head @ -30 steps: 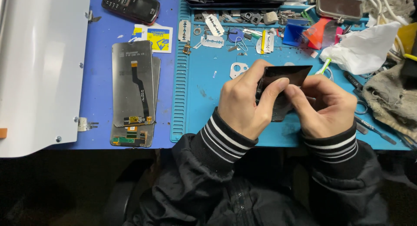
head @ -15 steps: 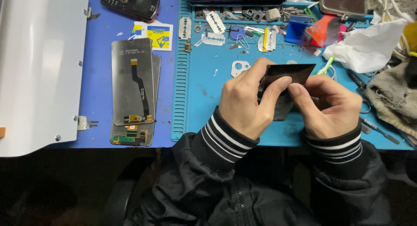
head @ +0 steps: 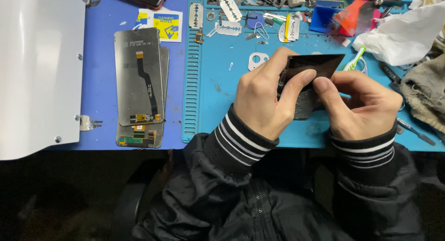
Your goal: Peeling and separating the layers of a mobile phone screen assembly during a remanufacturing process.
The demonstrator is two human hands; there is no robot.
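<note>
Phone screen (head: pixel 315 65), long axis tilted up-right, pinched by both hands (head: pixel 262 99) (head: pixel 366 106).

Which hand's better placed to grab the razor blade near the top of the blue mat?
Left, probably. The left hand sits nearer the razor blade; the right hand is farther off. Both hold the dark screen.

Bright, even overhead light; sharp focus across the bench (head: pixel 222 97).
Soft, short shadows lie under the hands; a pale sheen washes out the white panel (head: pixel 32 69) at left, and the lower third falls into near-black, detail lost.
</note>
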